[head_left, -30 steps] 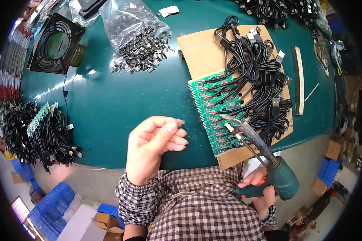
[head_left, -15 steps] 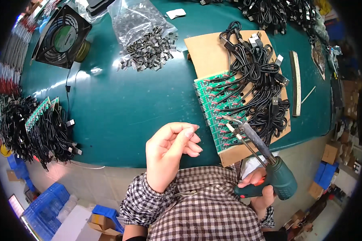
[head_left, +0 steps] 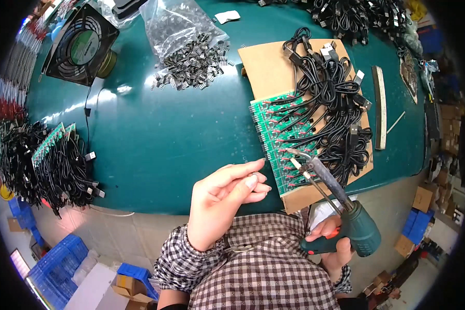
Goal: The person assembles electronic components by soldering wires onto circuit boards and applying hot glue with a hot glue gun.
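Observation:
In my right hand is a dark green soldering gun, gripped by its handle. Its metal tip reaches over a green circuit board panel; whether it touches is unclear. Black USB cables, coiled in bundles, run from the right of the panel, with small red wires where they meet it. My left hand hovers left of the panel's near end, thumb pressed to curled fingers, index finger stretched toward the panel's edge. Anything pinched there is too small to make out.
Brown cardboard lies under the panel. Farther back are a pile of small pin connectors, a clear plastic bag and a black fan. More boards with cables lie at the left edge. A narrow strip is right of the cardboard.
My left hand has shifted slightly right, nearer the panel's edge, and its index finger has straightened. My right hand and the soldering gun have hardly moved.

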Demonstrator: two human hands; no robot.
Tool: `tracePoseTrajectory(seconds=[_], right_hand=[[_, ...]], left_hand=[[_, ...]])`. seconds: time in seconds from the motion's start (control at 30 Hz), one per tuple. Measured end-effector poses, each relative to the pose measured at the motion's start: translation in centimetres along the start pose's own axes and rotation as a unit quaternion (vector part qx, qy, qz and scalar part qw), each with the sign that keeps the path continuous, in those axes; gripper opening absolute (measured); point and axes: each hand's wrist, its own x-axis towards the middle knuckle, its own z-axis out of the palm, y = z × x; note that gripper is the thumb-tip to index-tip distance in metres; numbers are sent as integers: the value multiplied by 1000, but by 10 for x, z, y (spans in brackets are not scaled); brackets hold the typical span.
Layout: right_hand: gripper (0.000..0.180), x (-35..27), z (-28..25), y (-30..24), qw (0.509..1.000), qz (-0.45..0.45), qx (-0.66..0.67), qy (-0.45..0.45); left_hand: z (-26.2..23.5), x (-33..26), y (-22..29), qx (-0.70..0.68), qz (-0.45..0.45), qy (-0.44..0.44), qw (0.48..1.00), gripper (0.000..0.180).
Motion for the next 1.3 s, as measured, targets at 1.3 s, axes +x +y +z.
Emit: tracePoseTrajectory(seconds=[1.3], right_hand=[[51,4,-5,0,1000,-3,-21,-21]], left_hand=[[5,17,-4,66,-32,12,997,16]])
